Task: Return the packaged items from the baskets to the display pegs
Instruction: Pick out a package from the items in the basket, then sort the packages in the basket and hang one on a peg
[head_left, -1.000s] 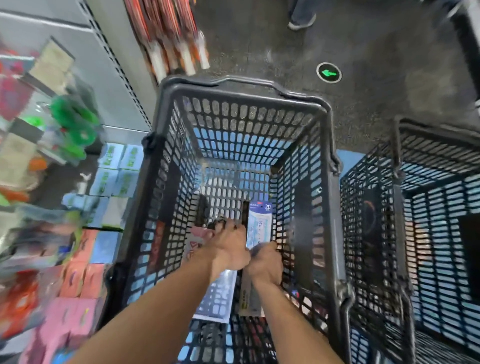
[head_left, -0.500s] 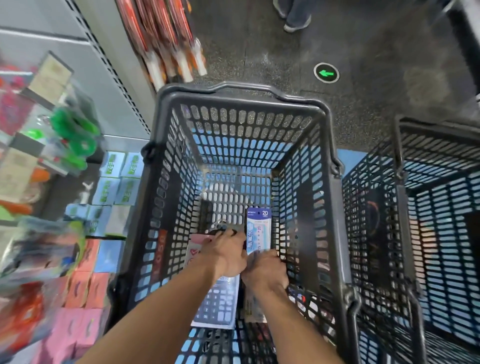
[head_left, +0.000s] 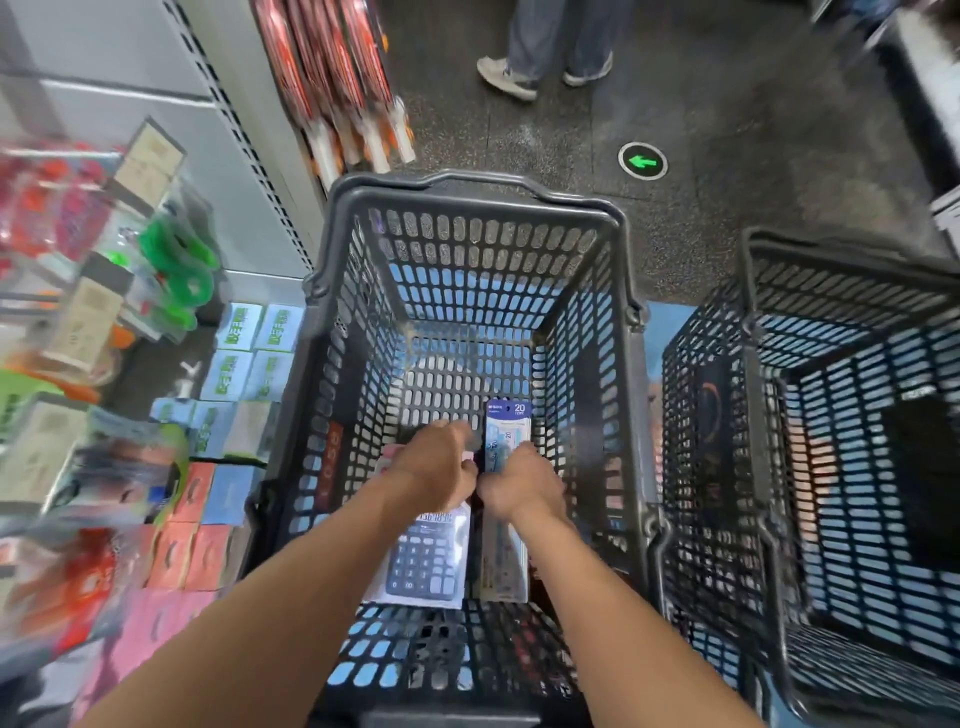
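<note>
— Item one?
— Ruler pack (head_left: 506, 441), blue header card marked 20. Inside the near basket (head_left: 467, 188), toward its right wall, header end pointing to its far wall. Clasped round the middle by the right hand (head_left: 522, 480), fingers curled over it. Grip probably taken mid-length for a level lift clear of the mesh.

— Item two?
— Calculator pack (head_left: 423, 564), clear sleeve, keys facing up. Inside the near basket, left of centre, flat on its floor. Top end covered by the left hand (head_left: 434, 467), fingers bent down and blurred. Pinching that pack or something beneath it: impossible to tell. Pink-edged packet partly hidden under the same hand.

— Hands, one to the other?
— Side by side, touching or nearly so, both deep in the near basket. Likely separating one pack from its neighbour before lifting.

— Outside the near basket?
— Just beside its right wall: second basket (head_left: 831, 260), contents unreadable. Left of it: display pegs (head_left: 171, 260) with hanging goods, blurred, and boxed stock (head_left: 249, 343) low down. Pegs the probable destination, hence the basket parked close. Beyond its far rim: red hanging packs (head_left: 332, 88), green floor arrow (head_left: 642, 161), another person's shoes (head_left: 506, 80).

— Progress?
— Pick under way; neither listed pack out of the near basket yet.
</note>
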